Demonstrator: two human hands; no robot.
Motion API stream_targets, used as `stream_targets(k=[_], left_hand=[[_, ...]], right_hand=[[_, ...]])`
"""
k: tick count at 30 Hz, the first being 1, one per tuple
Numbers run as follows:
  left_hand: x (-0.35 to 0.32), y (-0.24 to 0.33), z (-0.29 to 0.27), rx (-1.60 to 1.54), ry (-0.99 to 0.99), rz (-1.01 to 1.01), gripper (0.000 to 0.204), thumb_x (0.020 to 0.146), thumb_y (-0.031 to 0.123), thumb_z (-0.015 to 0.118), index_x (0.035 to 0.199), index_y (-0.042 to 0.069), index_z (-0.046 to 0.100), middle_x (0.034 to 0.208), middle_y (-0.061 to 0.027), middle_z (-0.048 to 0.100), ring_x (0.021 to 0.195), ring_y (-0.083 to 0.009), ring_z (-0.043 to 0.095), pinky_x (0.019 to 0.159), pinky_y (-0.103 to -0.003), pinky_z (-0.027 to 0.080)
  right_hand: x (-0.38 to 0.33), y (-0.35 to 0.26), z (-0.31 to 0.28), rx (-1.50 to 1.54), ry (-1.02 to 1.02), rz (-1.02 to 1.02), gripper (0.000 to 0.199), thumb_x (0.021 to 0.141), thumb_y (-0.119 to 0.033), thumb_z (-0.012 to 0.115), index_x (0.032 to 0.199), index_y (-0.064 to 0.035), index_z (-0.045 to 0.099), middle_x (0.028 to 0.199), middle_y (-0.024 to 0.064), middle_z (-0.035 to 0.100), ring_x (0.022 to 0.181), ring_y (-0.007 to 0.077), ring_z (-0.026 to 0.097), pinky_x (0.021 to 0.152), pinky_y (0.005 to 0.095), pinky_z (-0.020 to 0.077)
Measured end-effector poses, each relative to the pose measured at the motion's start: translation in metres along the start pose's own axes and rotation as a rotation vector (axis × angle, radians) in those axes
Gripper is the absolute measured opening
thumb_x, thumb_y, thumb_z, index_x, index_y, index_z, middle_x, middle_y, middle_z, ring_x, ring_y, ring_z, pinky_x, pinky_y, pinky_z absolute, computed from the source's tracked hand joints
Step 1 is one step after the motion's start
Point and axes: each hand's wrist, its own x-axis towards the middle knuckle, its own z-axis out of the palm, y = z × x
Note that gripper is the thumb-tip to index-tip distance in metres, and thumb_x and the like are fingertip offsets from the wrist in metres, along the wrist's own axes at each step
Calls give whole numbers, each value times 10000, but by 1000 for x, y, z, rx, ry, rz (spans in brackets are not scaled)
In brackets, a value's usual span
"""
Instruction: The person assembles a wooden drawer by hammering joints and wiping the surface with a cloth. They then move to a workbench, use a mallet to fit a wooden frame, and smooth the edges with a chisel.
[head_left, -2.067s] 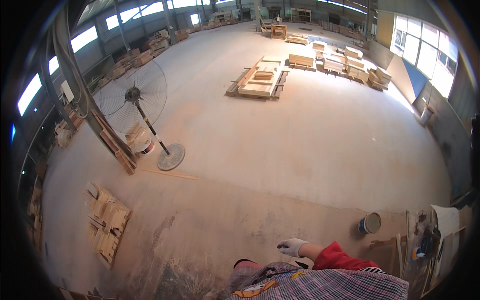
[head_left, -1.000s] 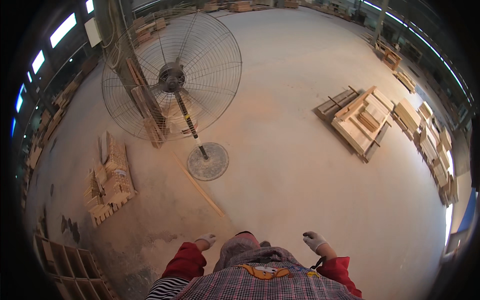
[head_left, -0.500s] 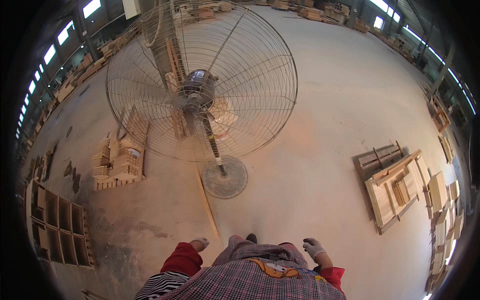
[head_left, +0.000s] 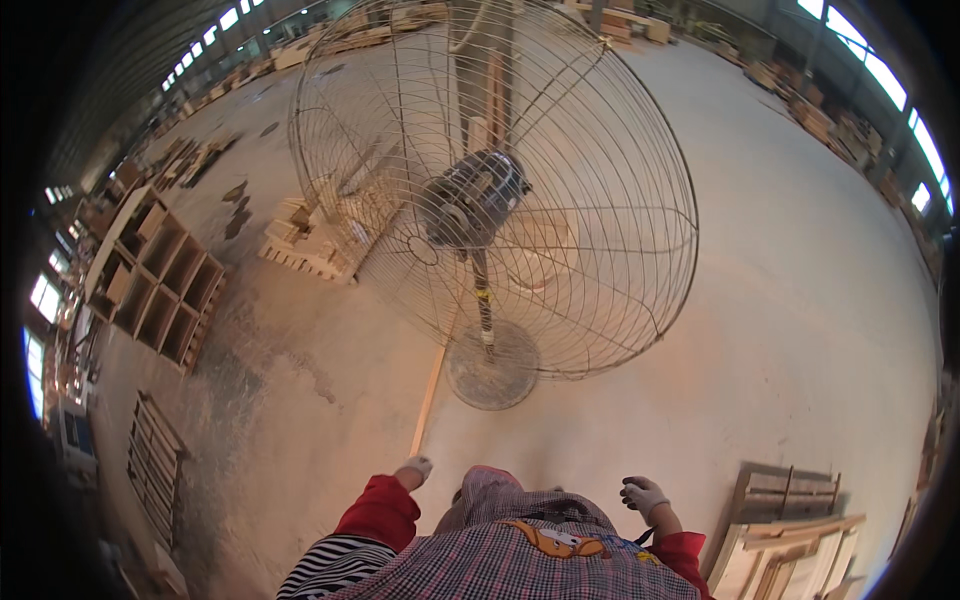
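Observation:
A large pedestal fan [head_left: 480, 190] with a round wire cage stands right in front of me on a round base [head_left: 492, 365]. My left hand [head_left: 415, 467] in a pale glove hangs low at my side, fingers loosely curled, holding nothing; a thin wooden strip [head_left: 430, 395] lies on the floor just beyond it. My right hand [head_left: 642, 496], also gloved, is at my other side with fingers curled and nothing in it. Red sleeves and a checked apron fill the bottom edge.
A wooden shelf unit with compartments [head_left: 160, 285] lies at the left. Stacked wood pieces [head_left: 305, 245] sit behind the fan. Wooden frames and boards [head_left: 790, 530] lie at the lower right. More timber stacks line the far walls. Concrete floor [head_left: 780, 300] spreads to the right.
I have walked toward the fan; it has grown from mid-distance to filling the view. The pallets have slid to the lower right. Both hands stay at my sides.

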Motion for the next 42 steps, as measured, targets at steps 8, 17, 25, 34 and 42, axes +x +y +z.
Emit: stream_targets(k=[8,17,25,34,42], left_hand=[[-129,-156,145,-537,27,-791,279,887,287,529,1014,59,629,783,-95,648,722,-290,635,599,-459,496],[-156,38,148,-1162,397,-547,211,897,264,528,1045,134,606,827,-9,603,670,-160,564,551,-354,466],[-167,150,241,-1353,573,-535,249,910,275,566,1134,167,570,931,-11,628,780,-164,593,637,-362,485],[-267,238,468,-1625,662,-1021,259,887,285,539,1115,165,565,902,-39,607,699,-222,589,559,-409,479],[-299,370,536,-1790,728,-1179,291,900,298,526,1152,152,539,956,-61,612,757,-245,604,605,-427,494]], right_hand=[[148,-142,-46,-267,-165,-80,219,889,-161,575,1073,-47,607,836,56,649,683,148,603,588,287,497],[261,-358,56,-433,-734,-625,307,922,-149,565,1185,9,561,887,42,636,748,134,587,648,257,489],[262,-469,159,-170,-891,-614,315,924,-155,567,1195,6,553,884,43,630,752,138,585,653,259,487],[284,-514,230,39,-923,-444,316,925,-161,567,1197,-1,550,885,43,627,752,140,584,653,262,487],[297,-515,293,58,-963,-379,317,926,-167,568,1200,-7,548,887,44,625,753,142,583,653,265,487]])
